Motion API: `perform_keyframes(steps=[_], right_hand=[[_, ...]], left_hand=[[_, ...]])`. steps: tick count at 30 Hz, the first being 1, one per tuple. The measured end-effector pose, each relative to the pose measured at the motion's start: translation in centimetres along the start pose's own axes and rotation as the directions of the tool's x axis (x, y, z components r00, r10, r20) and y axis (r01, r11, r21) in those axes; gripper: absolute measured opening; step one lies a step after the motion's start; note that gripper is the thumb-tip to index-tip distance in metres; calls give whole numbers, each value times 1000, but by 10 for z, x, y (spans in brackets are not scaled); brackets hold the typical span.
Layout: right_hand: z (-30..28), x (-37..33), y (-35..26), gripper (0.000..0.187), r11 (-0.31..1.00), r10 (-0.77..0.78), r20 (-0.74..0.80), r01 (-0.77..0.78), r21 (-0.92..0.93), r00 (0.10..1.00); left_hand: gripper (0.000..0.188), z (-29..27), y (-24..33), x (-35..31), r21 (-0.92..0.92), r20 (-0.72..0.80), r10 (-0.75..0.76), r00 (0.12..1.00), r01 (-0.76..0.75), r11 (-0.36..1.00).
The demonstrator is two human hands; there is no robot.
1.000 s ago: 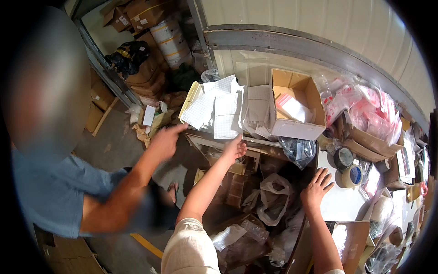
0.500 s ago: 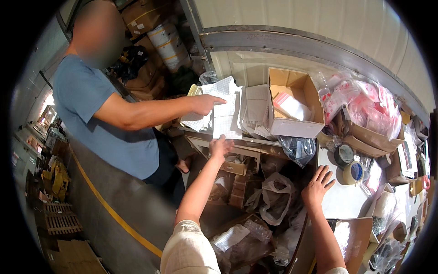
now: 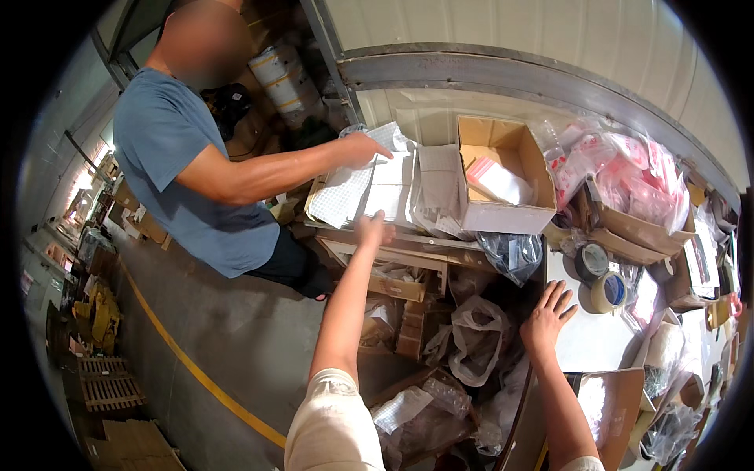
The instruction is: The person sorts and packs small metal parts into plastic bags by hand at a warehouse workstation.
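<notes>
My left hand [image 3: 374, 231] reaches to the near edge of some white paper sheets [image 3: 390, 188] on a shelf top. One fingertip is at the papers' edge and the other fingers are apart; no grip on the sheets shows. A co-worker's hand [image 3: 363, 149] points a finger at the same sheets from the far side. Spread flat, my right hand [image 3: 547, 320] rests on the left edge of a white tabletop [image 3: 597, 345]. Beside it stand a dark tape roll [image 3: 591, 262] and a clear tape roll with a blue core [image 3: 609, 293].
An open cardboard box [image 3: 503, 218] holds pink-edged packets. Pink-and-white plastic bags [image 3: 628, 177] fill a carton at right. Below are plastic bags [image 3: 479, 337] and a carton of scraps [image 3: 416, 412]. The co-worker in a blue shirt [image 3: 181, 165] stands at left, near a yellow floor line [image 3: 188, 363].
My left hand has shifted slightly up and left, and the sheet at its fingers now lies flatter. The co-worker has moved slightly right, arm still pointing. My right hand stays in place.
</notes>
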State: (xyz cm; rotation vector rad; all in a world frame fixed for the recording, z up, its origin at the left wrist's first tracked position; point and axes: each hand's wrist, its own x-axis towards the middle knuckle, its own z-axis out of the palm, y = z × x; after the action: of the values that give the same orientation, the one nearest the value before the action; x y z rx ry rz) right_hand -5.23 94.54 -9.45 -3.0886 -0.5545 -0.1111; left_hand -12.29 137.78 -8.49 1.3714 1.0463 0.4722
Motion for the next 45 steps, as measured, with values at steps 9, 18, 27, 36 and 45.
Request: perform_keyframes(steps=[9, 18, 27, 36, 45], right_hand=[[9, 3, 6, 85, 999, 7, -40, -8, -33, 999], [11, 5, 9, 89, 998, 10, -68, -14, -56, 998], [5, -6, 26, 95, 997, -29, 111, 37, -63, 993], [-169, -177, 51, 39, 356, -839, 116, 377, 855, 532], [-234, -397, 312, 25, 457, -685, 229, 163, 875, 691]], left_hand=[[52, 10, 41, -178, -419, 436, 311, 845, -116, 900], [62, -59, 157, -432, -957, 262, 961, -86, -155, 247], [63, -93, 167, -555, -979, 191, 939, -285, -126, 161], [54, -92, 154, -707, -979, -79, 969, -234, -167, -120], [57, -54, 130, -870, -972, -154, 908, -389, -105, -210]])
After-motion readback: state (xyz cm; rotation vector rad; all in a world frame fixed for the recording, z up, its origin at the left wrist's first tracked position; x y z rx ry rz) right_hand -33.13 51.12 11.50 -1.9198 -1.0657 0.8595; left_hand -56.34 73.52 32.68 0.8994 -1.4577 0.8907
